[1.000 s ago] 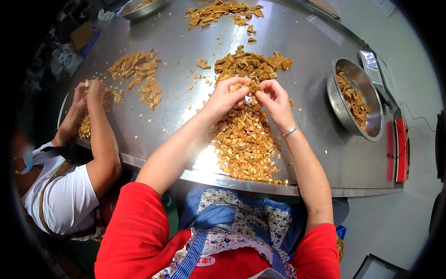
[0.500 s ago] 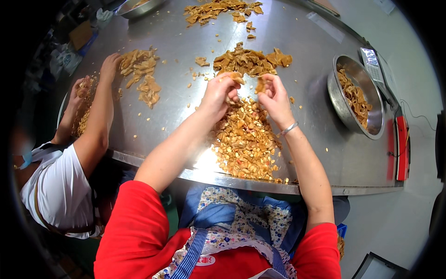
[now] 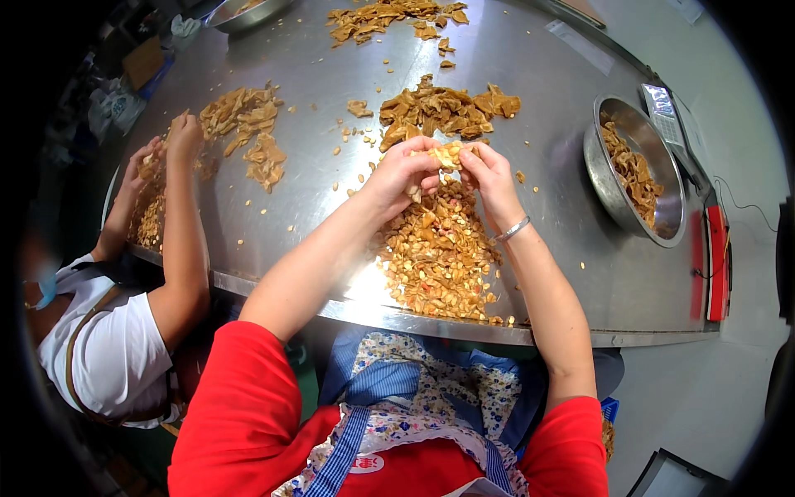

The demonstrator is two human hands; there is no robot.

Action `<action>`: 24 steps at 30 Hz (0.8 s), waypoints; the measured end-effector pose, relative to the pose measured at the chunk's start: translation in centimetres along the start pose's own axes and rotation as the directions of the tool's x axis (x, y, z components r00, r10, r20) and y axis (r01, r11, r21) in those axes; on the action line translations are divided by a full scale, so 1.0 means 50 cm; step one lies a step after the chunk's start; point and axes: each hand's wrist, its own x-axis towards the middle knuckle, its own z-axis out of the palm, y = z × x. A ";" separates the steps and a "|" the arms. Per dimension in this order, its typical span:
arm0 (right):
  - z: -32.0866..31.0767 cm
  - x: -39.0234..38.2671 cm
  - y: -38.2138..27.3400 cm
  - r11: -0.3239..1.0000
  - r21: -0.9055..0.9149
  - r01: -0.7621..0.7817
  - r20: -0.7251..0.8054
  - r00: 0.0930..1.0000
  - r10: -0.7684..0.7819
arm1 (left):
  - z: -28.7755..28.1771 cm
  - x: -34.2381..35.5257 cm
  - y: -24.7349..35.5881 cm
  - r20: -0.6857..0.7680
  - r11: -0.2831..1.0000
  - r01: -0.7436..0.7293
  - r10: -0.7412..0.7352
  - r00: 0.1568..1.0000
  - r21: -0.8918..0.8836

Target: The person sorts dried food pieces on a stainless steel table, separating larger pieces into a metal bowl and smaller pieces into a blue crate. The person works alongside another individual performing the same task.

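Observation:
My left hand (image 3: 406,172) and my right hand (image 3: 489,176) meet over the steel table (image 3: 580,273), both pinching one yellow-brown dried piece (image 3: 448,154) between the fingertips. Right under them lies a heap of small tan broken bits (image 3: 437,257) that runs to the table's near edge. Just beyond the hands sits a pile of larger brown pieces (image 3: 447,108). A silver bangle circles my right wrist.
A steel bowl (image 3: 609,195) with brown pieces stands at the right, a scale (image 3: 662,103) behind it. A co-worker in a white shirt (image 3: 108,348) at the left handles another pile (image 3: 244,124). More pieces (image 3: 389,15) and a second bowl (image 3: 240,12) lie at the far side.
My hands have stayed over the heap, working the piece between them. The co-worker's hand reached out to the left pile, then drew back a little.

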 end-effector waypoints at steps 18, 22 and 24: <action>-0.011 -0.001 -0.019 0.882 -0.415 0.221 0.065 0.975 -0.214 | -0.029 0.005 -0.005 0.124 0.966 -0.036 0.004 0.992 0.257; -0.009 -0.007 -0.024 0.863 -0.471 0.182 0.036 0.982 -0.187 | -0.028 0.006 -0.003 0.149 0.994 0.031 -0.045 0.988 0.100; -0.014 -0.001 -0.014 0.954 -0.271 0.125 -0.027 0.990 -0.137 | -0.026 0.011 -0.004 0.181 0.999 0.031 -0.034 0.983 0.019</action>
